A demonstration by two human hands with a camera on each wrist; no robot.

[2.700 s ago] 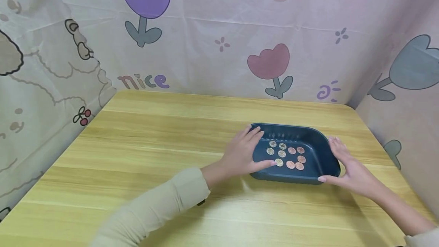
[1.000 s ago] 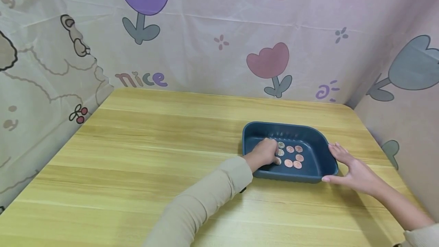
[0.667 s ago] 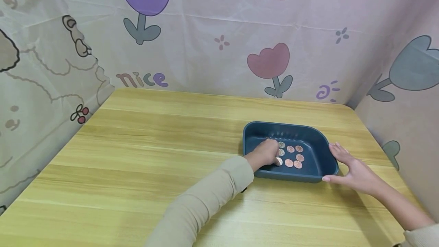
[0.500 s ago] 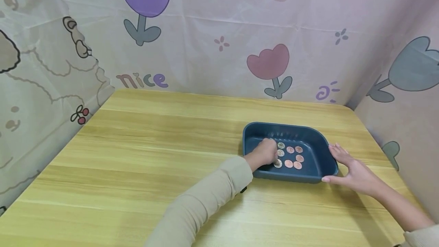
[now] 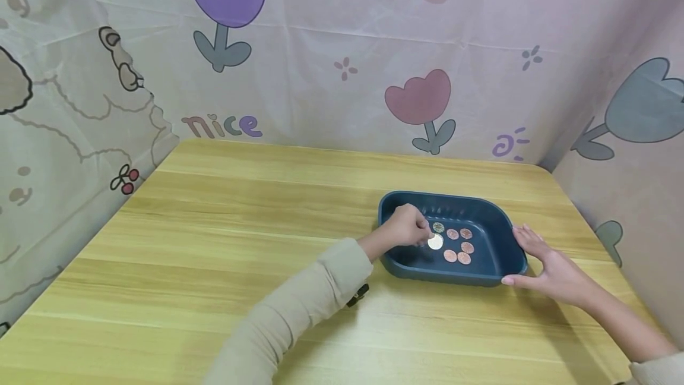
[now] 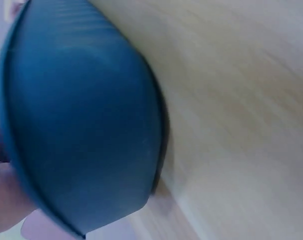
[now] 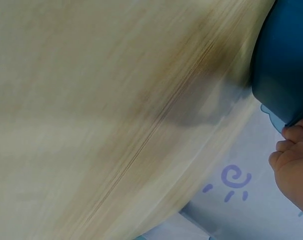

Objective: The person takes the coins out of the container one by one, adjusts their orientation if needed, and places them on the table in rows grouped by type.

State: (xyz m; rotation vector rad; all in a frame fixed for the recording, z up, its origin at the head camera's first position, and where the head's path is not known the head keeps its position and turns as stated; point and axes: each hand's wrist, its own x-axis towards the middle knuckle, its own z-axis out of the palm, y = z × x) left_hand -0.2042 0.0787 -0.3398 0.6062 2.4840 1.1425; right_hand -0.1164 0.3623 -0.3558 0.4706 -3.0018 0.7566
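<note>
In the head view a dark blue tray [image 5: 483,278] with rounded corners sits on the table's right half. My left hand [image 5: 406,226] is over its left part, fingertips pinching a bright gold-coloured coin [image 5: 435,242]. Another gold coin [image 5: 438,227] lies just behind; the hand hides part of the floor there. Several copper-coloured coins [image 5: 466,248] lie right of it. My right hand [image 5: 550,269] holds the tray's right end, thumb at the near rim, fingers along the right side. In the right wrist view, the right hand's fingers [image 7: 296,137] meet the rim.
A wood-grain table [image 5: 230,242] stretches out left of the tray and in front of it. Behind and at both sides hangs a printed cloth [image 5: 331,28] with tulips and lettering. A dark strap buckle [image 5: 358,294] shows under the left sleeve.
My left hand first let go of the tray's left rim, then reached down among the coins. Since then it has risen slightly, lifting a gold coin from the near row. The right hand stays put.
</note>
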